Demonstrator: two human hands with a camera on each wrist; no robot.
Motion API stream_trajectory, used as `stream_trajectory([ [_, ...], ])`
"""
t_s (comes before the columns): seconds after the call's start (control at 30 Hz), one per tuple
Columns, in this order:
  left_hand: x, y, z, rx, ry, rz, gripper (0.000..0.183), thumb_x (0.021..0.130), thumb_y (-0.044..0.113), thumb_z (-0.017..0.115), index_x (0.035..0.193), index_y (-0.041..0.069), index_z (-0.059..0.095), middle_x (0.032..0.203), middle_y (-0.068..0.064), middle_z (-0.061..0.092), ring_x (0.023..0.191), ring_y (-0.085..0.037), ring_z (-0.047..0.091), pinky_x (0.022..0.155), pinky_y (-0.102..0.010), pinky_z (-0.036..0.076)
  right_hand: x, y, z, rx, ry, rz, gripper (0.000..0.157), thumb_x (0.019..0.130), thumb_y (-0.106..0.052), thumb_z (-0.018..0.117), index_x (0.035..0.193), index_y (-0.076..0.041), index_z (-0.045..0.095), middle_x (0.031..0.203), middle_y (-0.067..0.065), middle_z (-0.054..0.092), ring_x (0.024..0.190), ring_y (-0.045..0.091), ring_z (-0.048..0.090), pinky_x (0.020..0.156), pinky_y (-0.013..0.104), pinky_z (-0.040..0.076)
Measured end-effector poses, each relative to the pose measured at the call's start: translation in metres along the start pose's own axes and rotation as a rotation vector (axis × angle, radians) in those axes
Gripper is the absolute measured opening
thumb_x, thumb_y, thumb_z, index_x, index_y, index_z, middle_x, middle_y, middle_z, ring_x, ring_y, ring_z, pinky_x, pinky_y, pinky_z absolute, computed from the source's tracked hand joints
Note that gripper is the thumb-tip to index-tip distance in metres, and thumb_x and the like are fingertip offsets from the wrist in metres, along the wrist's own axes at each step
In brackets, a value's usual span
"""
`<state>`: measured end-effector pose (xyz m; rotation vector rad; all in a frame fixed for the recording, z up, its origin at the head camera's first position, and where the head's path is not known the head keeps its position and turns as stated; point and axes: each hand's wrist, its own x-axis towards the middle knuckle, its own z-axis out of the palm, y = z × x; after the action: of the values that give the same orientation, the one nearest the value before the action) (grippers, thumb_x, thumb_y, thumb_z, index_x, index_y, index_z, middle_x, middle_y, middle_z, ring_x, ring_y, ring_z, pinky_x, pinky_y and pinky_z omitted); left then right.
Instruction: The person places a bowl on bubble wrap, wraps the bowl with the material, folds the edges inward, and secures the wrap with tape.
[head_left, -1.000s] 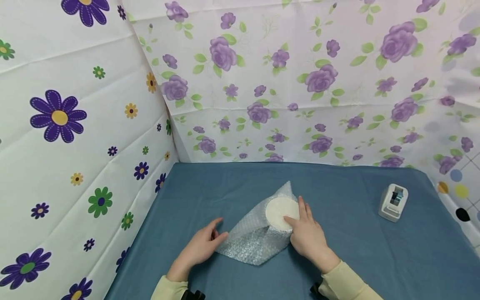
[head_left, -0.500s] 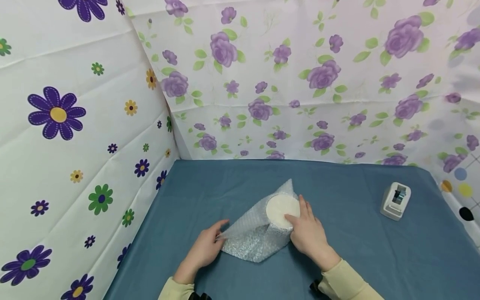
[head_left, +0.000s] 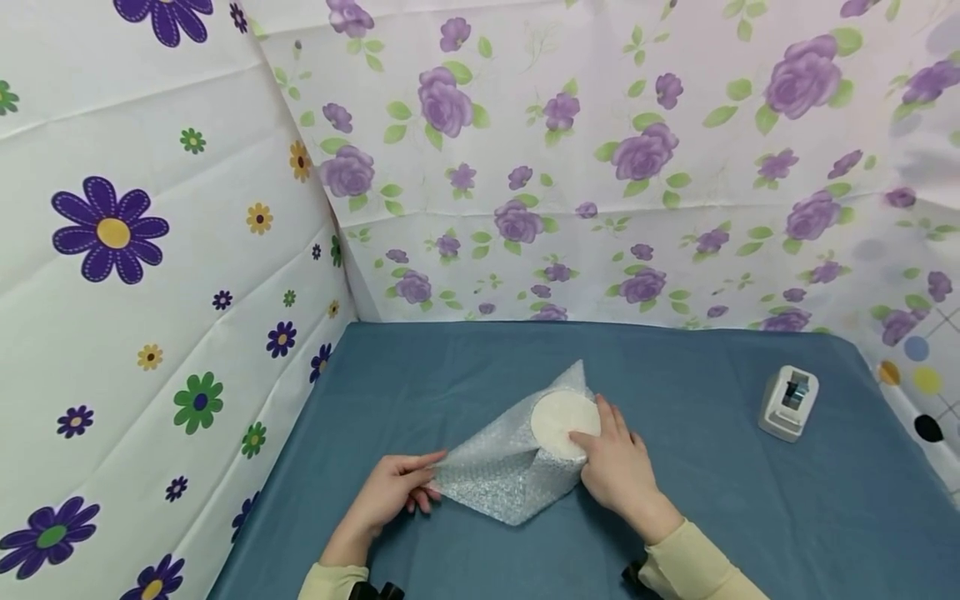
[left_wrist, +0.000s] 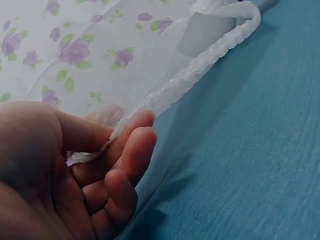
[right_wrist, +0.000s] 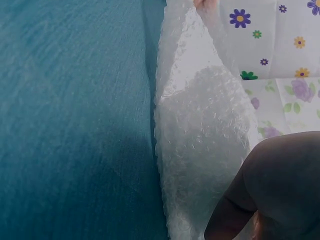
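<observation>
A white round-topped object [head_left: 558, 417] stands near the middle of the table, partly wrapped in clear bubble wrap [head_left: 491, 479]. My left hand [head_left: 386, 492] pinches the wrap's left end between thumb and fingers. The left wrist view shows the stretched edge of the bubble wrap [left_wrist: 175, 87] leading away from this hand [left_wrist: 95, 170]. My right hand [head_left: 618, 471] holds the wrapped object, thumb on its white top and fingers along its right side. In the right wrist view, the right hand [right_wrist: 285, 185] hides the object's top. The object's lower part is covered by wrap.
A small white tape dispenser [head_left: 789, 404] stands at the right of the table. Blue cloth [head_left: 720, 500] covers the tabletop. Flower-printed sheets [head_left: 600, 167] rise behind the table and along its left side.
My left hand was apart from the wrap's end, then took hold of it and drew it left, pulling the flap flatter. My right hand has stayed on the wrapped object.
</observation>
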<state>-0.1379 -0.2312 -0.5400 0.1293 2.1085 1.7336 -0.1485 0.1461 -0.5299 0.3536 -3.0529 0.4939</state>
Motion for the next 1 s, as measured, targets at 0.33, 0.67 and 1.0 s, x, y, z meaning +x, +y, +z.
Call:
stream_trajectory([
  [0.33,0.0028,-0.0025,-0.0014,-0.106,0.03,-0.067,0.034,0.109,0.008,0.058,0.138,-0.004,0.07,0.085,-0.016,0.074,0.063,-0.016,0.067,0.057,-0.03,0.057,-0.0007,0.0009,-0.0055,-0.011,-0.014,0.012,0.053,0.095,0.006,0.051,0.136,-0.015,0.077,0.17,0.031,0.024,0.151,0.057,0.032,0.102,0.077,0.044],
  [0.67,0.0011,-0.0067,-0.0049,-0.195,0.084,-0.103,0.038,0.104,0.003,0.059,0.139,-0.013,0.064,0.079,-0.01,0.07,0.061,-0.014,0.065,0.06,-0.03,0.059,0.0006,0.0007,-0.002,0.0,-0.032,0.016,0.054,0.093,0.006,0.05,0.132,-0.017,0.079,0.17,0.029,0.026,0.151,0.056,0.034,0.101,0.077,0.044],
  [1.0,0.0016,-0.01,-0.0076,-0.203,0.123,-0.092,0.037,0.102,-0.001,0.058,0.135,-0.015,0.066,0.08,-0.012,0.071,0.06,-0.016,0.068,0.059,-0.03,0.06,0.0006,-0.0008,-0.0022,0.001,-0.036,0.026,0.054,0.092,0.005,0.049,0.13,-0.018,0.08,0.17,0.029,0.027,0.151,0.055,0.034,0.102,0.077,0.043],
])
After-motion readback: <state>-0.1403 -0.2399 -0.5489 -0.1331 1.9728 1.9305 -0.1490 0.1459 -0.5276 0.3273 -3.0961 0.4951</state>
